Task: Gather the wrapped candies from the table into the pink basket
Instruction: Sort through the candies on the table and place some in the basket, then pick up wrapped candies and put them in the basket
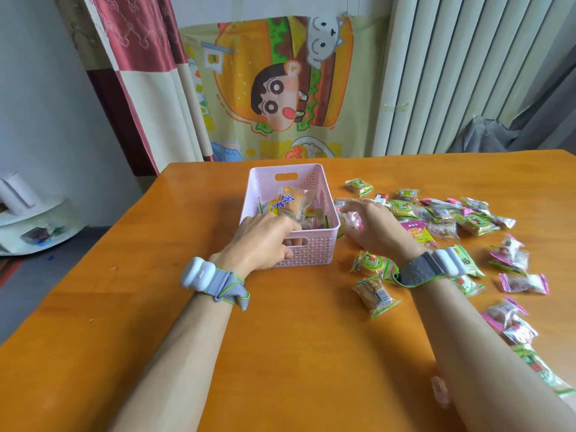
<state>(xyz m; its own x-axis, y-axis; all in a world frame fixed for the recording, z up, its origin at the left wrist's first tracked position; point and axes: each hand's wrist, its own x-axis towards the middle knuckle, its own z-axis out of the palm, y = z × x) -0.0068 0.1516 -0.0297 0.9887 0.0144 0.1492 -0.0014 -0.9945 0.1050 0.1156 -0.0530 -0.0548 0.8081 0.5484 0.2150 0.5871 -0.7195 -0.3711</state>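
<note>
Head view: the pink basket (312, 184) stands on the table (280, 353), straight ahead of the left hand (265, 241). That hand grips the basket's near wall, its fingers curled over the rim and showing through the handle slot. Inside the basket, just beyond those fingers, lie a few wrapped pieces, the biggest a yellow and blue packet (290, 203).

The right hand (372, 227) is just beside the basket's right wall, fingers spread and bent over a clear wrapped candy (353, 220). The hand is blurred, so I cannot tell whether it grasps that candy or only reaches over it.

Most of the loose candies (436, 215) lie in a heap past and to the right of the right hand, in green and pink wrappers. Two green-wrapped ones (372, 264) sit near the right wrist, on its inner side, and more pink-edged ones (523, 282) are scattered on the outer side of the right forearm.

Each wrist carries a grey band with a white unit (199, 272). Beyond the table hang a cartoon cloth (274, 88) and a red and cream curtain (140, 57).
</note>
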